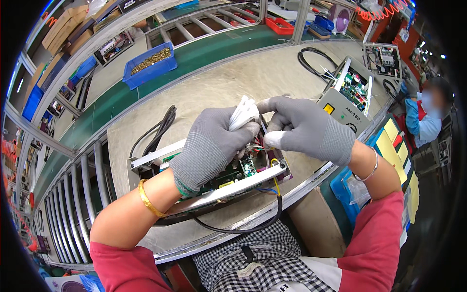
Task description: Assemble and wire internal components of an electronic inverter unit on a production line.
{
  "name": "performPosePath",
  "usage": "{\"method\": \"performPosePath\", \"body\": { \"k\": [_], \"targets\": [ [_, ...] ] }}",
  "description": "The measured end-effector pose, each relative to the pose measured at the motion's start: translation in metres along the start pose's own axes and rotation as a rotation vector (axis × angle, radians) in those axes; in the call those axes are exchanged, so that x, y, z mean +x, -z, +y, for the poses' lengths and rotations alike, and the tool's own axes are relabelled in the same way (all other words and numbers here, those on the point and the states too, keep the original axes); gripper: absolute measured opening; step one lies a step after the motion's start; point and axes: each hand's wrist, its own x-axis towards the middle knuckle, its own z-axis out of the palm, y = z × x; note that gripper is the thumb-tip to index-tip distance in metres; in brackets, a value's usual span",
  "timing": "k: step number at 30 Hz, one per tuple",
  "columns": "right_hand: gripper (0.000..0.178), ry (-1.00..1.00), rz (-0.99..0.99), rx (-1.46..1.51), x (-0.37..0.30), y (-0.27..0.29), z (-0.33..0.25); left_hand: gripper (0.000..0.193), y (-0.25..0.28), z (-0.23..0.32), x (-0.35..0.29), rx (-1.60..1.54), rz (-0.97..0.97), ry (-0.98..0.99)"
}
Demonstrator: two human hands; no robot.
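Observation:
My left hand (206,146), in a grey glove, is closed around a bundle of white cable ties (244,114). Close beside it, my gloved right hand (311,127) pinches a thin pale strip that looks like a single cable tie; its far end is hidden among wires. Both hands are over an open electrical unit (228,189) with metal side rails, lying on the bench. Inside it show a green circuit board (248,166) and several coloured wires. A black cable (243,229) loops from its near side, and my left hand and forearm cover part of the inside.
A second open unit (348,104) stands at the right, with a black cable (311,61) behind it. A blue bin (150,65) of small brass-coloured parts sits on the green belt (104,103). Rollers (73,214) lie left. Another person (428,117) is at far right.

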Motion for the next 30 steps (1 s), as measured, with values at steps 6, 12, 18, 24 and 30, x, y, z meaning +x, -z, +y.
{"method": "performPosePath", "body": {
  "k": [6,12,18,24,30],
  "targets": [
    [0.051,0.0,-0.014,-0.008,0.002,0.0,0.002,0.02,0.0,0.002,-0.002,-0.026,0.03,-0.004],
    [0.047,-0.069,-0.013,0.095,0.001,0.0,0.0,0.02,-0.003,-0.007,-0.001,0.084,0.046,-0.051],
    [0.042,-0.1,0.068,0.119,0.001,-0.002,0.0,0.021,-0.008,-0.02,0.002,0.154,0.048,-0.183],
    [0.046,-0.068,0.012,0.135,0.0,-0.002,0.005,0.024,-0.007,-0.013,0.002,0.121,0.069,-0.082],
    [0.052,-0.063,-0.009,0.004,0.001,0.001,0.002,0.027,-0.007,-0.004,-0.003,0.1,0.072,-0.037]
  ]
}}
